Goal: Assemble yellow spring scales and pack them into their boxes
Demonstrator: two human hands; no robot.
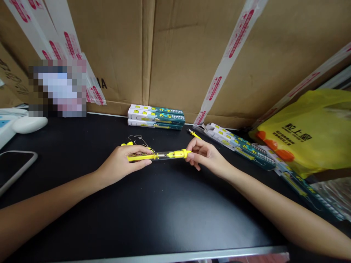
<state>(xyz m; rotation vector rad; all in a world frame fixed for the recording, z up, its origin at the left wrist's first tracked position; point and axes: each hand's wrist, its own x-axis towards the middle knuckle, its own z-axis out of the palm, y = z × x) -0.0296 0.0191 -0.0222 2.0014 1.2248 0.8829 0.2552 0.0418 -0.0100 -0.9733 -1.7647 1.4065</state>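
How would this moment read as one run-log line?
left hand: holds yellow-and-clear tube | right hand: grips its yellow end cap | tube: crosswise between both hands | beyond: stacked boxes on black table

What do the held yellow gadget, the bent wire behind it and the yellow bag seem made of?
Yellow gadget: probably plastic, smooth and partly transparent, with a silvery, seemingly metal section. Bent wire: likely metal, thin and silvery. Yellow bag: apparently plastic film, thin, glossy, creased.

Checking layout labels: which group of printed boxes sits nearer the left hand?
The neat stack at back centre, beyond the left hand; the other boxes trail along the right, past the right hand.
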